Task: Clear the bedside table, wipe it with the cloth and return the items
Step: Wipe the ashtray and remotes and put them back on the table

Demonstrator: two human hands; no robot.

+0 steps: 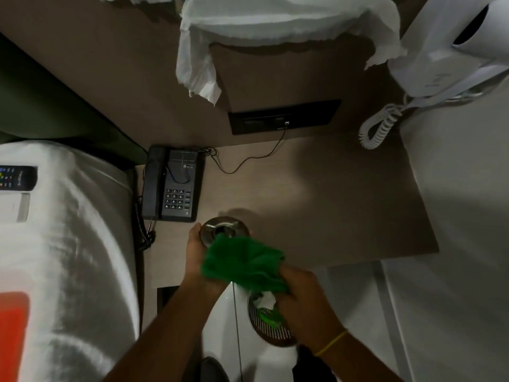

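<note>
- My left hand point(199, 250) is curled around the near-left side of the ashtray point(224, 230), which sits at the front edge of the bedside table point(344, 205), just in front of the phone point(173, 184). Whether it is lifted or resting on the wood, I cannot tell.
- My right hand point(298, 292) is closed on a bunch of the green cloth point(243, 264), which drapes over the near rim of the ashtray and across my left wrist.
- I judge the step to be wiping the ashtray itself, so I would keep the left grip firm on the rim and work the cloth round the metal with my right.
- The waste bin point(271, 323) stands on the floor below the front edge, under my right hand; anything loose in the ashtray should tip there, not onto the table.
- The phone is at the back-left corner, its thin cable point(248, 158) trailing along the back edge to the wall socket point(283, 117). I would steer the cloth clear of that cable.
- The remote point(18, 177) lies on the bed point(71, 244), off the table's left edge, waiting to go back.
</note>
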